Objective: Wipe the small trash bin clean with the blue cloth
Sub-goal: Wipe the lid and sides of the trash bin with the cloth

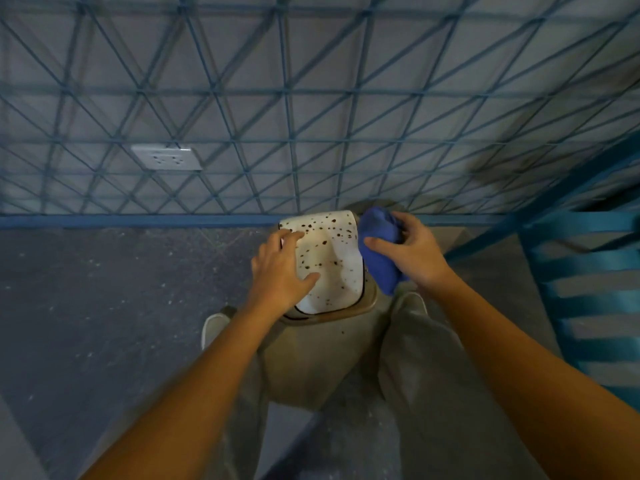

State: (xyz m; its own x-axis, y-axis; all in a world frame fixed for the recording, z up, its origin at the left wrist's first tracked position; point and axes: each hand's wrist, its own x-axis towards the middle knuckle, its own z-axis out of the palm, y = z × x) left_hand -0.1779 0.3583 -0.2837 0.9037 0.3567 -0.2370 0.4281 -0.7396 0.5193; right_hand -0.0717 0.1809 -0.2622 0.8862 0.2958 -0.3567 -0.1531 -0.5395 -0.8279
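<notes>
At 3 o'clock of bin lid (332,268), right hand (415,252) fingers clamp blue cloth (377,247). Splayed left hand (280,271) at 9 o'clock: lid may swing, smearing spots (325,242).

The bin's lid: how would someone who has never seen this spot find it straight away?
Find the grey wall crossed with blue lines, and look down to its foot, where a beige bin stands. Its white lid, under the left hand and beside the blue cloth, alone is thickly speckled with dark brown spots.

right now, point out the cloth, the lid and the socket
cloth (375,225), head view, bunched upper part
lid (329,244), head view, spotted white top
socket (166,158), head view, plate centre
</notes>
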